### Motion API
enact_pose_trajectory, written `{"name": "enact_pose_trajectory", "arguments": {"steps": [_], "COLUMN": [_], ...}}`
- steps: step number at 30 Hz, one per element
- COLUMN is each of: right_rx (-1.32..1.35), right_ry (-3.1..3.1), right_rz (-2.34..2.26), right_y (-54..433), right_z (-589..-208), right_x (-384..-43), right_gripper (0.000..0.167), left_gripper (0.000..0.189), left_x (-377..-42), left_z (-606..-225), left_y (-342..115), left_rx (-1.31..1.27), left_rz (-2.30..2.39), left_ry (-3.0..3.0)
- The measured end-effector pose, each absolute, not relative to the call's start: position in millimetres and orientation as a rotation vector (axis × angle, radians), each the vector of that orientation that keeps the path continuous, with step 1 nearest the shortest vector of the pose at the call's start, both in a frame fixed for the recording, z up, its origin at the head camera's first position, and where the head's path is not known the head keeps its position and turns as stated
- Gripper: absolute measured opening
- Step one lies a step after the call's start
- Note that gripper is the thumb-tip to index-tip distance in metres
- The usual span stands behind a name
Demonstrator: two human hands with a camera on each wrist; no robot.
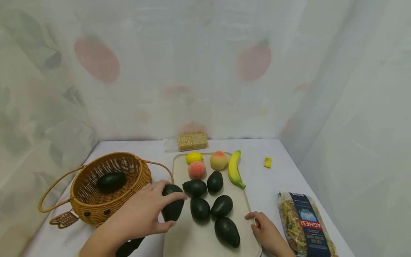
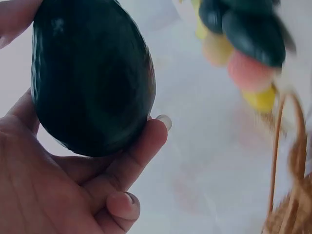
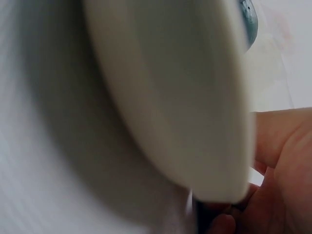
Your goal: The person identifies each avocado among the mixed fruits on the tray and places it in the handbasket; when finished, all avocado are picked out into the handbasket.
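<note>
Leftmost stands the wicker basket (image 1: 96,217), with one dark avocado inside (image 1: 111,182). Its right handle (image 1: 163,166) arches out toward the tray (image 1: 189,242), right behind the left hand (image 1: 144,212), so a careless sweep of those fingers could catch the loop and drag or tip the basket.

The left hand grips the held avocado (image 1: 172,203) between thumb and fingertips, over the tray's left edge. Its skin looks smooth and glossy in the left wrist view, and the grip sits toward the fingertips, so it may slip if the squeeze is light; dropped here, it could bounce off the rim or strike its neighbours.

On the tray, five loose avocados (image 1: 199,209) lie close together, some touching. A nudge to one would probably pass through the group, and their rounded sides offer little to stop a roll. Behind them, the lemon (image 1: 194,157), the pink peach (image 1: 197,170) and the paler peach (image 1: 218,160) seem just as ready to wander.

The banana (image 1: 236,169) lies along the right side, its lower end at the rim, and looks the likeliest to slide off if the tray is jolted.

Farther right, the right hand (image 1: 269,233) has its fingers curled at the tray's right rim and appears to hold it. Lifting or tugging there would tilt the surface and set the fruit rolling. The pasta bag (image 1: 306,225) lies near that hand, where an outward elbow or wrist might bump it.
</note>
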State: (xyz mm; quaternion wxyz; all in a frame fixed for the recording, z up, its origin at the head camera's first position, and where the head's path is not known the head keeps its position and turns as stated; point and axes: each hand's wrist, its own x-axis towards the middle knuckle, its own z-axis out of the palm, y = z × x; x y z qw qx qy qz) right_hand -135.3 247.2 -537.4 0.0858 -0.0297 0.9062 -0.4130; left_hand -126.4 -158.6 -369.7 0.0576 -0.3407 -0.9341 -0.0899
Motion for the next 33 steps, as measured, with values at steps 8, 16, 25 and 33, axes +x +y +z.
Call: {"name": "enact_pose_trajectory", "arguments": {"steps": [8,16,25,33], "right_rx": [-0.091,-0.069,-0.066,-0.052], "right_ry": [2.705,2.684,2.684,2.684], "right_rz": [-1.248,-1.244,-1.247,-1.225], "right_y": [247.8,248.1,248.3,247.9], "right_z": [-535.7,-539.8,-540.8,-540.5], "right_x": [-134.7,-136.2,-137.6,-138.2], "right_gripper": [0.027,0.027,0.026,0.027], "left_gripper": [0.067,0.063,0.066,0.067], "left_x": [-133.3,-140.4,-147.6,-162.0], "left_z": [-345.9,-344.2,-347.1,-346.4], "left_y": [-196.7,-232.0,-271.2,-312.4], "left_rx": [-0.822,-0.674,-0.559,-0.492], "left_rz": [-0.191,-0.217,-0.296,-0.444], "left_ry": [-2.834,-2.916,-2.985,-3.087]}}
